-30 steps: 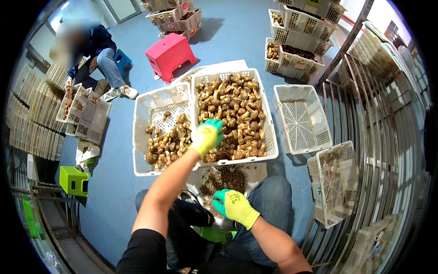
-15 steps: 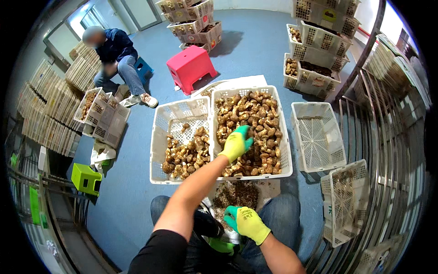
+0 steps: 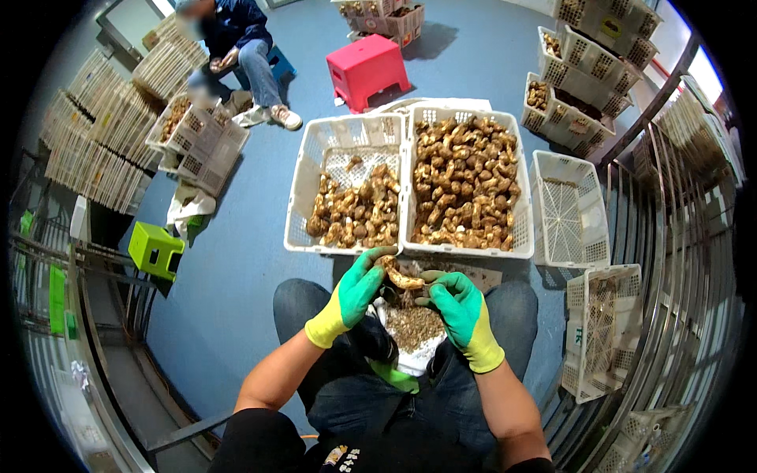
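Note:
A brown mushroom with a pale, curved stem (image 3: 404, 278) is held up between my hands, above my lap. My left hand (image 3: 356, 290), in a green and yellow glove, grips its cap end. At the stem's other end, my right hand (image 3: 461, 311) has thumb and fingers closed together; whatever is pinched there is too small to make out. Beyond them stand two white plastic crates side by side. The right crate (image 3: 467, 249) is full of mushrooms (image 3: 465, 181); the left crate (image 3: 298, 201) has a smaller heap (image 3: 359, 209) toward its near side.
Dark crumbs and trimmings (image 3: 414, 325) lie on a white sheet between my legs. Two white crates (image 3: 569, 209) (image 3: 603, 331) stand at my right beside a metal rack. A pink stool (image 3: 367, 69), green stool (image 3: 155, 251) and stacked crates surround the spot. A seated person works at far left.
My left hand has come back from the right crate with a mushroom. My right hand has risen to meet it, and the view has shifted.

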### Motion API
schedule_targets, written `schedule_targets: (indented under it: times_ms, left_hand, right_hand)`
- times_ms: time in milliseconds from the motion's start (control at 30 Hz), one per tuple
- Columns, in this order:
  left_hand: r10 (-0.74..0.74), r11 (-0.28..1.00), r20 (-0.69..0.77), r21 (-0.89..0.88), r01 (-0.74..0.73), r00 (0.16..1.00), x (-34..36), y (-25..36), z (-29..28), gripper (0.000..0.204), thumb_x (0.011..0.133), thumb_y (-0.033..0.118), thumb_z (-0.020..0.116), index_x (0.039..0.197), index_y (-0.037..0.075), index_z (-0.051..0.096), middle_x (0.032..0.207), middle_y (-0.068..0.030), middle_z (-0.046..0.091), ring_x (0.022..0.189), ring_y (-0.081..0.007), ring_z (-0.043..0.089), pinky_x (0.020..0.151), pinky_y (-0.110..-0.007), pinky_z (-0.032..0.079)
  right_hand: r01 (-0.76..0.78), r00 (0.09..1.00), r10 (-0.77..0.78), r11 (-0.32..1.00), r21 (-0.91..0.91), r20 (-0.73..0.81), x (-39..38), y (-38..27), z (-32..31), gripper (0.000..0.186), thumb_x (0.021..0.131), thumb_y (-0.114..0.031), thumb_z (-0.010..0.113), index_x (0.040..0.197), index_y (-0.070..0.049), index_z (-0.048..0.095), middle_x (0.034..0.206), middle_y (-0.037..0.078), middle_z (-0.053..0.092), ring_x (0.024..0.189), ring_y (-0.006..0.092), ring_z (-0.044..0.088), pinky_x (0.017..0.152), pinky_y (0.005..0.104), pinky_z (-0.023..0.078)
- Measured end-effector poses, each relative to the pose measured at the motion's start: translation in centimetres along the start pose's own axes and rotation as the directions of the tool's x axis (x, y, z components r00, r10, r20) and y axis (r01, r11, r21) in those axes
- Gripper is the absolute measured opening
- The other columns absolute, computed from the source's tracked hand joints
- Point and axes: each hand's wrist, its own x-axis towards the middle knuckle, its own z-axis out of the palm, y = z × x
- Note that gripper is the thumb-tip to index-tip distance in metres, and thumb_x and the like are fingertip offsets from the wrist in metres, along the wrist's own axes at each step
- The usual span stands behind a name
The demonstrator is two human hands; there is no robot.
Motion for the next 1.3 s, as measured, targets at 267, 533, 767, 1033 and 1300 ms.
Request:
schedule_targets:
  times_ms: [267, 533, 767, 1033, 1300]
  left_hand:
    - [-0.05, 0.993, -0.059, -0.11, 0.043, 0.997, -2.8, -1.6, -0.1, 0.076, 0.093, 0.019, 0.082, 0.155, 0.001, 0.043, 0.114, -0.0045, 0.069, 0.103, -0.0119, 0.065, 0.095, -0.026, 0.052]
    - [-0.039, 0.99, -0.067, 0.134, 0.048, 0.997, -1.9, -2.0, 0.4, 0.072, 0.09, 0.014, 0.085, 0.152, 0.002, 0.05, 0.11, -0.0027, 0.069, 0.096, -0.0085, 0.064, 0.087, -0.024, 0.053]
    - [-0.131, 0.99, -0.072, 0.05, 0.135, 0.989, -1.8, -1.8, 0.6, 0.067, 0.089, 0.014, 0.085, 0.147, 0.002, 0.055, 0.107, 0.0006, 0.065, 0.094, -0.0065, 0.062, 0.085, -0.023, 0.052]
    - [0.002, 0.964, -0.07, 0.265, 0.017, 0.998, -1.2, -2.5, 0.5, 0.066, 0.089, 0.014, 0.085, 0.147, 0.003, 0.055, 0.114, -0.0011, 0.066, 0.098, -0.0074, 0.062, 0.088, -0.024, 0.052]
    - [0.061, 0.928, -0.094, 0.371, -0.022, 0.994, -1.7, -3.1, 0.4, 0.066, 0.09, 0.012, 0.083, 0.148, 0.002, 0.054, 0.116, -0.0042, 0.067, 0.1, -0.01, 0.063, 0.09, -0.025, 0.053]
  right_hand:
    - [-0.06, 0.997, 0.071, 0.972, -0.227, 0.037, -0.7, 1.4, 0.2, 0.019, 0.103, -0.012, 0.068, 0.116, 0.002, 0.068, 0.117, 0.011, 0.073, 0.091, 0.0109, 0.067, 0.084, 0.0278, 0.056]
    - [-0.042, 0.998, 0.059, 0.92, -0.389, 0.031, -0.2, 1.3, -1.0, 0.017, 0.101, -0.01, 0.069, 0.112, 0.003, 0.064, 0.125, 0.016, 0.072, 0.1, 0.0189, 0.071, 0.094, 0.036, 0.059]
    - [-0.084, 0.993, 0.069, 0.981, -0.177, -0.091, 0.5, 2.3, -1.2, 0.02, 0.1, -0.011, 0.069, 0.116, 0.001, 0.069, 0.104, 0.005, 0.073, 0.083, 0.0097, 0.066, 0.08, 0.0251, 0.055]
    - [-0.09, 0.99, 0.078, 0.991, -0.098, -0.119, 0.9, 2.1, -1.6, 0.015, 0.102, -0.007, 0.065, 0.113, 0.004, 0.065, 0.115, 0.012, 0.072, 0.096, 0.015, 0.07, 0.086, 0.031, 0.06]
    - [-0.09, 0.99, 0.068, 0.979, -0.184, -0.124, 0.9, 1.8, -0.9, 0.012, 0.101, -0.006, 0.066, 0.108, 0.003, 0.065, 0.123, 0.013, 0.071, 0.101, 0.0158, 0.071, 0.087, 0.0279, 0.057]
